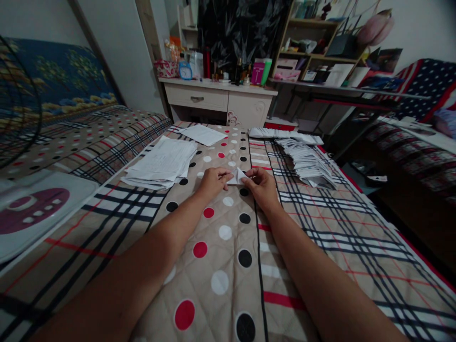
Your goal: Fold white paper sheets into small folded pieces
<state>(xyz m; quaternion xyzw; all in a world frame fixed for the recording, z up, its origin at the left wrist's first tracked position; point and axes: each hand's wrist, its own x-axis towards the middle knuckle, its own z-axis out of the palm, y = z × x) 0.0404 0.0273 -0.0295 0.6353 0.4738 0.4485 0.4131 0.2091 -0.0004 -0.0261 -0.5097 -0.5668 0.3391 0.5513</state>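
Note:
Between my two hands is a small folded piece of white paper (236, 177), partly raised into a triangular point, just above or on the dotted bed cover. My left hand (214, 182) pinches its left end between thumb and fingers. At the right end, my right hand (262, 186) grips the paper with thumb and forefinger. To the left lies a stack of white paper sheets (164, 161), with another few sheets (204, 134) behind it. On the right, a long row of folded paper pieces (309, 164) lies fanned out, and a second row (285, 135) lies behind.
The patterned bed cover (224, 256) spreads under everything. A white plastic object with a purple panel (35, 209) sits at the left edge, below a dark wire fan guard (35, 95). A white dresser (213, 99) and shelves (313, 42) stand beyond the bed.

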